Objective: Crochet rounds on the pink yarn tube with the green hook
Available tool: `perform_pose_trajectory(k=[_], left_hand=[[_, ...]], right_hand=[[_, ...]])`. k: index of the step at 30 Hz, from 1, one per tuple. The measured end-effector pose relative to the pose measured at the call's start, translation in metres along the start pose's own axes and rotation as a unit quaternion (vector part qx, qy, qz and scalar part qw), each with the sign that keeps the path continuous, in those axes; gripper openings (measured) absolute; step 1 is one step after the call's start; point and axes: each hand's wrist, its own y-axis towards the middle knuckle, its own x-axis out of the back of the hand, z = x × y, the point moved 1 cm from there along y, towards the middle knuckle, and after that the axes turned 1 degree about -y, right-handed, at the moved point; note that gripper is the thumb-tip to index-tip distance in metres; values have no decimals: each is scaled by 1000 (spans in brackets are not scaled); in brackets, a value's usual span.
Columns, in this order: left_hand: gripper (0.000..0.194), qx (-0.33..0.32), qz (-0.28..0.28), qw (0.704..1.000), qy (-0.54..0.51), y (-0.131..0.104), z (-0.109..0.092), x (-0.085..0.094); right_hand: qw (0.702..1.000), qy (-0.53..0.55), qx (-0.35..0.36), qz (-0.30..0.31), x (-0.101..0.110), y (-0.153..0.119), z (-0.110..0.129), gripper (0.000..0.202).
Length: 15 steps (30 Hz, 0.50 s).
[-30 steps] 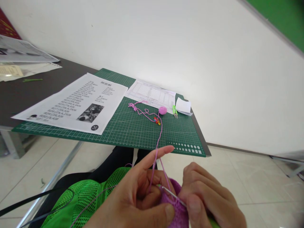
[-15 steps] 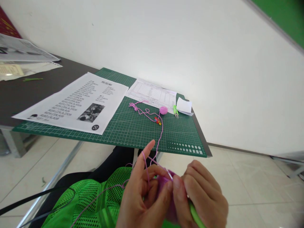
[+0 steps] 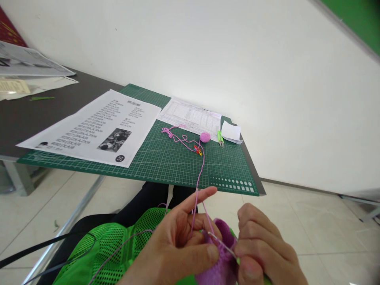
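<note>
My left hand (image 3: 184,241) pinches a purple crocheted piece (image 3: 218,263) between thumb and fingers. Its index finger sticks out to the right, with pink yarn (image 3: 196,206) looped over it and running down to the work. In my right hand (image 3: 264,245) is a crochet hook (image 3: 222,242) with a silvery shaft and a green handle, mostly covered by the fingers. The hook's tip lies at the upper edge of the crocheted piece, close to the yarn. Both hands are over my lap, just in front of the table edge.
On the green cutting mat (image 3: 166,158) lie a printed pattern sheet (image 3: 89,126), a form (image 3: 190,116), a small pink yarn ball (image 3: 204,137), colourful stitch markers (image 3: 197,150), green thread snips (image 3: 220,139) and white paper slips (image 3: 231,132). A white wall (image 3: 237,59) stands behind.
My left hand has tilted to the right, its index finger swinging from upward to sideways. The hook has moved lower, and more of the crocheted piece shows. My right hand has shifted slightly right.
</note>
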Motion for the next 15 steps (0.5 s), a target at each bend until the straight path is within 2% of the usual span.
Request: perform_pose_trajectory(k=[3, 4, 8, 10, 12, 15], left_hand=[[70, 8, 40, 999, -31, 2, 1, 2], [72, 8, 57, 997, -42, 3, 2, 3], [72, 19, 100, 993, -53, 6, 5, 8], [69, 19, 118, 991, -53, 7, 6, 9], [68, 19, 120, 991, -48, 8, 6, 9], [66, 29, 116, 992, -26, 7, 6, 6]], right_hand=[[997, 28, -36, 63, 6, 7, 5, 28], [996, 37, -49, 67, 8, 8, 6, 30], [992, 90, -84, 6, 12, 6, 3, 40], [987, 121, -103, 15, 12, 4, 2, 40], [979, 152, -133, 27, 11, 2, 3, 40], [959, 197, -203, -16, 10, 4, 7, 42]])
